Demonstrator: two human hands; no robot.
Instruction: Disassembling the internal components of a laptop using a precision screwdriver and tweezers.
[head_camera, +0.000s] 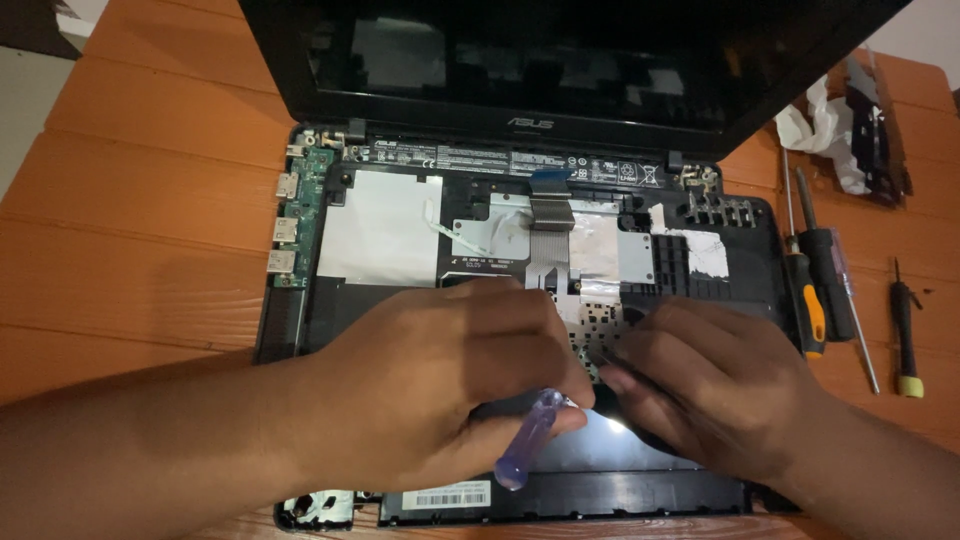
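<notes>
An opened black laptop (740, 255) lies on a wooden table, keyboard removed, silver shielding (385, 235) and a flat grey ribbon cable (550, 225) exposed. My left hand (440, 380) rests on the lower middle of the chassis and holds a screwdriver with a translucent purple handle (528, 440) between its fingers. My right hand (715, 385) lies beside it, fingertips pressing on the chassis near the ribbon's lower end. What sits under the fingers is hidden.
The laptop's screen (520, 50) stands tilted at the back. A green circuit board with ports (300, 215) runs along the left edge. To the right lie three screwdrivers (810, 290) (905, 335) (835, 280), crumpled white paper (825, 130) and a dark part (875, 130).
</notes>
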